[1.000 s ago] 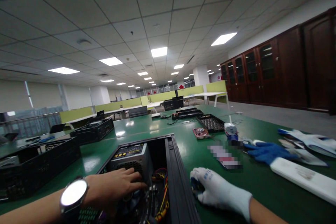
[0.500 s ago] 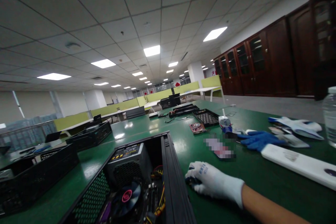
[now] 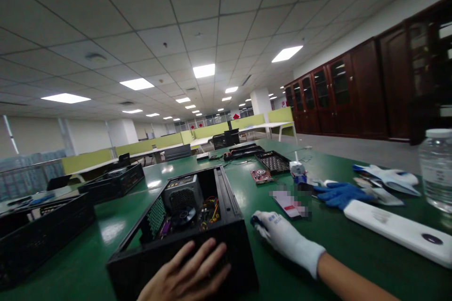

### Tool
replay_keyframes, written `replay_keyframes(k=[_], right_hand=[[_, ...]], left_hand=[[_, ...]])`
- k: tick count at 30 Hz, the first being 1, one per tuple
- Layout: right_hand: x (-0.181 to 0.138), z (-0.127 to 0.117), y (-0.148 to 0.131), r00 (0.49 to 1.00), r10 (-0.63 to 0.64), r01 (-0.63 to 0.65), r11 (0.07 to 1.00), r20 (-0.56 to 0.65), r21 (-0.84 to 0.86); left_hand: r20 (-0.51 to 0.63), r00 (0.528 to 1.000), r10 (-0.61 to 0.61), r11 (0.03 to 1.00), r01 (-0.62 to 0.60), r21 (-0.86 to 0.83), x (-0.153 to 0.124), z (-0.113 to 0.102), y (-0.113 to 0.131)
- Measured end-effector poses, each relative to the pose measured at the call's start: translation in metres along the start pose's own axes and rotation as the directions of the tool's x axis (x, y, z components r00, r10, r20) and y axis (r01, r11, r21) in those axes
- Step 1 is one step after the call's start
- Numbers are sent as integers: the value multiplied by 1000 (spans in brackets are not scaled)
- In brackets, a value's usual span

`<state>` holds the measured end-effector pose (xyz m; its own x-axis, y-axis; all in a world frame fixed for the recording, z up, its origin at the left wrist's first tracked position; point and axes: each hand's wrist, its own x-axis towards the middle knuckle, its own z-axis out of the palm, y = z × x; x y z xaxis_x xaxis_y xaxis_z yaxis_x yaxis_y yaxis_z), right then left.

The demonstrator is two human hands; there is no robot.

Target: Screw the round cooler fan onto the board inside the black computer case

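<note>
My left hand [image 3: 192, 270] is bare and lies against the near black side of an open computer case [image 3: 229, 249], its fingers stretched and apart. Inside the case show a grey power supply [image 3: 183, 195], a round cooling fan [image 3: 183, 216] and yellow and red wires [image 3: 213, 211]. To the right of the case my right hand [image 3: 277, 233], in a white glove with blue print, rests on the green table. Its fingers are curled in, with dark blue at their tips; whether they hold anything is hidden.
Beyond my right hand lie a partly blurred phone-like thing [image 3: 291, 204], a red circuit board [image 3: 261, 176] and a black perforated panel [image 3: 273, 162]. Blue gloves [image 3: 342, 194], a long white object [image 3: 395, 228] and a bottle [image 3: 438, 169] are at right. More black cases [image 3: 45, 235] stand left.
My left hand has come into view on the case's near side. The case now sits farther away and shows its near panel. My gloved right hand stays beside it, fingers still curled.
</note>
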<state>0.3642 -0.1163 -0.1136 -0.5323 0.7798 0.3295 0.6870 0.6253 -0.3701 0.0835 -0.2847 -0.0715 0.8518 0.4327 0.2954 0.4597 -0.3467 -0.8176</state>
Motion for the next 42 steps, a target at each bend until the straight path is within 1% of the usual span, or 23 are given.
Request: replay_keyframes(k=[2,4,6,10,13,15,16,18,20,22,23,24,26,27,29,30,31,33,35,37,39,41,42], right_hand=[[2,1,5,999,41,-40,998,-27,46],[1,0,7,997,63,-60,994,-37,88],[-1,-3,5,997,74,-69,991,-37,113],[-7,-7,-7,995,98,-93,990,-34,110],[-6,3,-17,996,91,-90,990,-9,110],[-3,14,-21,998,62,-61,986,-2,158],[-1,20,-23,999,48,-47,982,-4,183],[2,28,-27,1000,27,-24,976,-12,216],[4,31,-31,1000,1,0,977,-8,213],[7,31,-39,999,-35,34,976,2,217],[9,30,-44,999,-52,49,974,10,223],[11,30,-50,998,-66,60,971,18,233],[17,32,-66,995,-91,80,962,31,262],[20,34,-75,994,-102,90,956,27,279],[25,39,-92,993,-115,108,942,4,318],[27,42,-100,993,-120,117,933,-13,341],[28,44,-106,992,-124,125,926,-26,356],[27,49,-115,991,-129,134,926,-38,352],[25,52,-116,991,-133,133,942,-21,309],[24,54,-112,993,-116,104,956,30,274],[24,59,-105,993,-97,77,965,69,251],[25,64,-100,990,-118,100,972,75,211],[25,65,-98,987,-140,124,975,77,185]], left_hand=[[-1,999,36,999,-36,24,11,30,-22],[48,999,22,998,-19,-52,16,64,-42],[104,995,2,988,14,-153,16,99,-62],[120,987,-104,962,131,-240,18,163,-97],[140,972,-186,926,222,-307,26,196,-110],[165,955,-246,895,289,-340,34,208,-108],[181,945,-274,878,322,-354,37,210,-104],[216,928,-304,846,367,-385,39,207,-89],[254,922,-291,823,377,-425,32,194,-70],[282,917,-282,801,387,-456,16,173,-50],[292,911,-293,792,402,-460,3,161,-41],[299,896,-328,774,436,-460,-12,149,-32],[311,845,-436,701,535,-471,-47,126,-18],[319,795,-517,621,604,-500,-65,118,-12],[365,704,-610,453,687,-568,-98,106,-5],[389,657,-646,363,713,-600,-111,102,-3],[416,624,-662,290,725,-625,-120,100,-2],[447,576,-684,179,727,-663,-126,95,-2],[454,565,-689,136,716,-685,-121,92,-3],[465,571,-677,127,713,-689,-110,88,-4],[504,597,-624,142,721,-678,-100,85,-4],[548,621,-561,172,734,-656,-92,81,-3],[563,626,-540,187,742,-644,-90,79,-3]])
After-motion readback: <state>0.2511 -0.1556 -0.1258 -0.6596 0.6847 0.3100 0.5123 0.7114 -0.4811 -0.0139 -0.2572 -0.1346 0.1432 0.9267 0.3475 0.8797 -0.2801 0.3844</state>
